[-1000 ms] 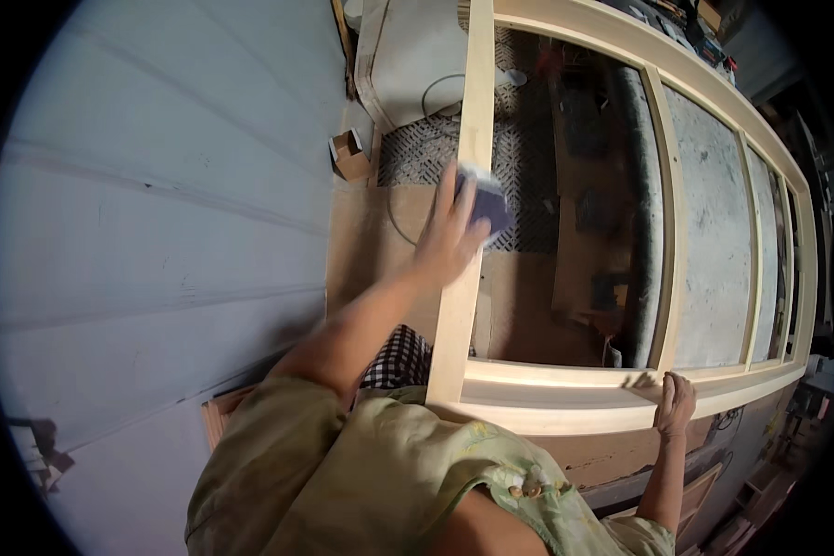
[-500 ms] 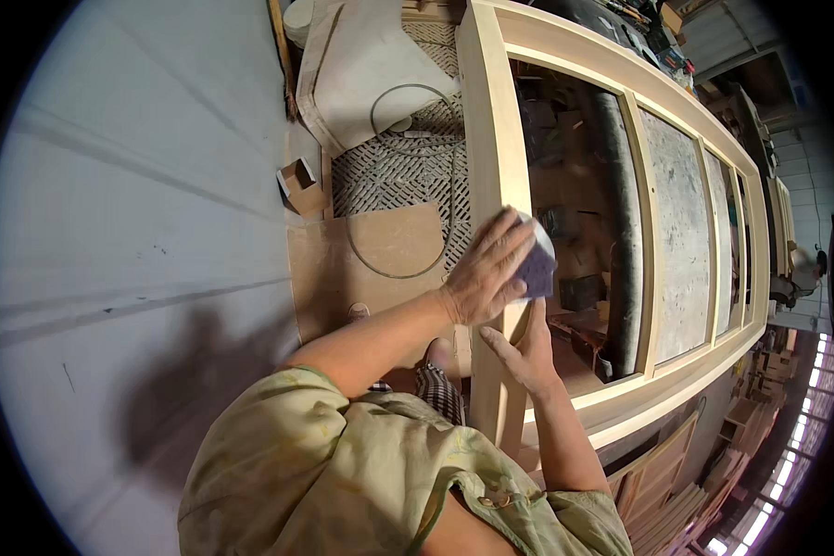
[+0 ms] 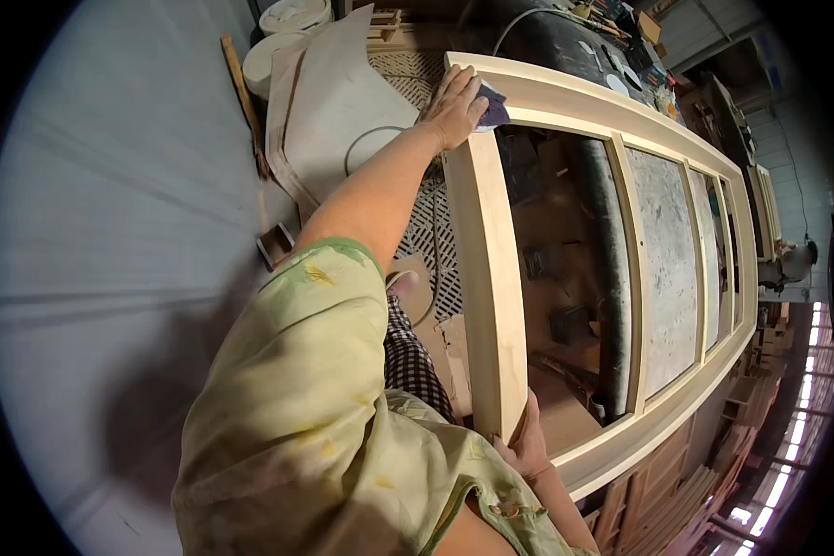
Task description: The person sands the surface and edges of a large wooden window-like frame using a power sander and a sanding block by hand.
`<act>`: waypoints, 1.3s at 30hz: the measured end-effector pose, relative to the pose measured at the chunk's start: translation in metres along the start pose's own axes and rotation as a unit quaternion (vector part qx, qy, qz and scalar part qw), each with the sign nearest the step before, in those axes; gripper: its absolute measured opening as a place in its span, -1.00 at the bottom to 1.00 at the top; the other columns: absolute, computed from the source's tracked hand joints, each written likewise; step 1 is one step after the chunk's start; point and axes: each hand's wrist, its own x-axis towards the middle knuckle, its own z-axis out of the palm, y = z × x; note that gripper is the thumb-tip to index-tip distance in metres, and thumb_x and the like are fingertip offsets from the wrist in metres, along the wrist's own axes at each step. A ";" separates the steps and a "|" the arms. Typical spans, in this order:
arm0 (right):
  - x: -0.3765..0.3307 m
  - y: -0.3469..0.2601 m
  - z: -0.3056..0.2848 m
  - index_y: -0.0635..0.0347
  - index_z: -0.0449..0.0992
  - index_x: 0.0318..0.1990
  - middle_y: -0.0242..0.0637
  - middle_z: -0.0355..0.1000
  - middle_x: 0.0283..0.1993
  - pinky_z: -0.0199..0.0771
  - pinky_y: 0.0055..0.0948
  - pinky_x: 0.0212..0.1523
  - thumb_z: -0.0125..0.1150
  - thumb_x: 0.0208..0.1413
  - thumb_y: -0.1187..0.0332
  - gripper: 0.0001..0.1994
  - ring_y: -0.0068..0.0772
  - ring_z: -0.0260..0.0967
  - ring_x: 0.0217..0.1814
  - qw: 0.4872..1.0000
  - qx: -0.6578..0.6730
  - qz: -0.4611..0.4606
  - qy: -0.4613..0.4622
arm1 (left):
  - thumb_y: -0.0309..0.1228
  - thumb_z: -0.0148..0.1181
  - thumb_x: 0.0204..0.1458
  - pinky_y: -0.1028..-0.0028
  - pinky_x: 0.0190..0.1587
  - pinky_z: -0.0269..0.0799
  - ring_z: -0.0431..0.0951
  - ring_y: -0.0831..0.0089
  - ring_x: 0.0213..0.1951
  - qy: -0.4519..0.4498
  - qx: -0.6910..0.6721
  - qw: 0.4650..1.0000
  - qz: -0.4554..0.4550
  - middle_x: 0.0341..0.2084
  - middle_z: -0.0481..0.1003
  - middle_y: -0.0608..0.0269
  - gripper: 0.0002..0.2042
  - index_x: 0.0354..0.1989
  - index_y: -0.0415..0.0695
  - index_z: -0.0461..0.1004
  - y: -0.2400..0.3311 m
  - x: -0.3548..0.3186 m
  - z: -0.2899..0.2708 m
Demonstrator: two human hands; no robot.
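A pale wooden frame [image 3: 491,269] with crossbars stretches away to the right. My left hand [image 3: 454,109] is at the frame's far left corner, its fingers over a piece of purple sandpaper [image 3: 493,107] with a white back, pressed against the wood. The palm hides part of the sheet. Close to my body, my right hand [image 3: 525,447] grips the near part of the frame's left rail, thumb on the near side and fingers along the inner edge.
Behind the frame is a dark work surface [image 3: 537,46] with tools. White buckets [image 3: 292,17], a wooden stick [image 3: 243,107] and a large pale sheet [image 3: 329,111] are at the far left. A grey wall [image 3: 111,232] rises at left; stacked boards [image 3: 676,505] lie at lower right.
My left hand has moved away from me along the rail to the far corner, carrying the sandpaper. My right hand has shifted nearer to my body and now grips the rail.
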 end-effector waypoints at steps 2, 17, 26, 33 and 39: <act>0.001 -0.004 -0.005 0.21 -0.12 0.33 0.14 0.36 0.05 0.38 -0.13 0.02 0.24 -0.13 0.11 -0.10 0.20 0.36 0.03 0.997 -0.018 0.078 -0.006 | -0.05 -0.28 0.22 0.24 0.39 -0.30 -0.24 0.25 0.40 -0.063 0.087 0.994 -0.036 0.38 -0.12 0.17 -0.41 0.34 -0.15 0.01 -0.011 0.035 -0.012; 0.133 -0.010 -0.019 0.18 0.22 0.18 -0.06 0.44 -0.12 0.43 -0.24 -0.22 0.10 0.06 0.31 -0.49 -0.15 0.46 -0.15 0.988 0.014 0.077 -0.135 | -0.05 -0.28 0.24 0.08 -0.13 0.37 0.52 -0.07 -0.25 -0.395 0.129 0.906 -0.076 -0.35 0.51 -0.22 -0.51 -0.24 -0.30 0.38 -0.009 0.096 -0.075; 0.331 -0.108 -0.057 0.24 -0.05 0.35 -0.23 0.23 0.10 0.24 -0.44 0.06 -0.05 0.21 0.12 -0.35 -0.44 0.19 0.06 0.889 0.432 0.136 -0.073 | -0.10 -0.14 0.21 0.05 -0.25 0.43 0.53 -0.18 -0.35 -0.429 -0.098 0.897 0.037 -0.48 0.49 -0.29 -0.53 -0.16 -0.41 0.27 0.034 0.191 0.069; 0.442 -0.169 -0.037 0.37 -0.28 0.33 0.06 -0.11 0.31 -0.10 -0.14 0.34 -0.07 0.17 -0.15 -0.12 -0.05 -0.12 0.36 0.939 0.270 0.110 0.181 | -0.14 -0.14 0.21 0.08 -0.37 0.46 0.56 -0.11 -0.46 -0.504 -0.175 0.845 0.044 -0.56 0.49 -0.23 -0.59 -0.22 -0.38 0.27 0.036 0.198 0.078; 0.451 -0.187 -0.045 0.40 -0.13 0.30 0.17 -0.07 0.25 -0.12 -0.14 0.34 -0.02 0.17 -0.13 -0.17 0.11 -0.11 0.33 0.936 0.268 0.174 0.150 | -0.14 -0.16 0.21 0.06 -0.10 0.42 0.52 -0.08 -0.10 -0.429 -0.135 0.892 0.049 -0.20 0.48 -0.29 -0.58 -0.13 -0.33 0.36 0.121 0.280 0.233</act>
